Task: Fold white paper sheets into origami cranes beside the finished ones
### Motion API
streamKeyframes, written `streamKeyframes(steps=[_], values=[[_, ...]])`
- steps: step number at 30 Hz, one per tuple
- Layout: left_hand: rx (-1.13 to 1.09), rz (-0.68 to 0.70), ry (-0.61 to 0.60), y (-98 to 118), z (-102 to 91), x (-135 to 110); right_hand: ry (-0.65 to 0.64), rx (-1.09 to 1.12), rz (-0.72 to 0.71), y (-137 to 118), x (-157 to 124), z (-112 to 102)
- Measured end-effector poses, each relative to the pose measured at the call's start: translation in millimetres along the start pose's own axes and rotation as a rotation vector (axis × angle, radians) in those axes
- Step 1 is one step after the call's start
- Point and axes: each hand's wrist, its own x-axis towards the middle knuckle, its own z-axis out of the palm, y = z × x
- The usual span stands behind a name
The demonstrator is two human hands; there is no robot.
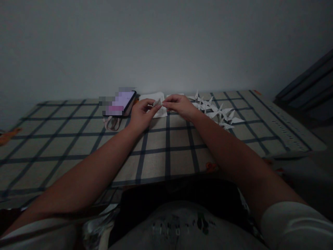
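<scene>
Near the far edge of the table my two hands meet over a small piece of folded white paper (157, 102). My left hand (142, 111) pinches it between thumb and fingers from the left. From the right, the thumb and fingertips of my right hand (179, 106) are closed on its other edge. White paper sheets (162, 113) lie flat under and behind the hands. Several folded white paper cranes (221, 113) stand in a cluster just right of my right hand, some partly covered by my forearm. The folded piece's exact shape is too small to make out.
A phone (121, 104) with a lit, partly blurred screen leans at the back left, a looped strap (112, 123) beside it. A checked cloth (78, 146) covers the table. A plain wall (166, 45) rises directly behind. Dark slatted furniture (309, 80) stands to the right.
</scene>
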Motion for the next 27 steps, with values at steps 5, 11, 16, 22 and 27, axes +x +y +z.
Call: streamKeyframes(steps=[5,11,16,22,27], values=[[0.005,-0.023,0.001,2.5,0.1,0.1,0.03,-0.075,-0.08,3.3,1.8,-1.1],[0.01,-0.053,-0.003,5.6,0.1,0.0,0.073,-0.224,-0.167,-5.8,-1.4,-0.3],[0.009,-0.066,0.004,1.8,0.5,-1.7,0.026,-0.158,-0.088,-9.1,-3.3,2.6],[0.02,-0.052,0.01,-1.1,1.2,-3.0,-0.022,-0.017,0.026,-8.5,-4.1,4.1],[0.016,-0.06,0.003,-2.4,1.9,-2.7,0.014,0.006,0.055,-11.1,-4.3,6.6]])
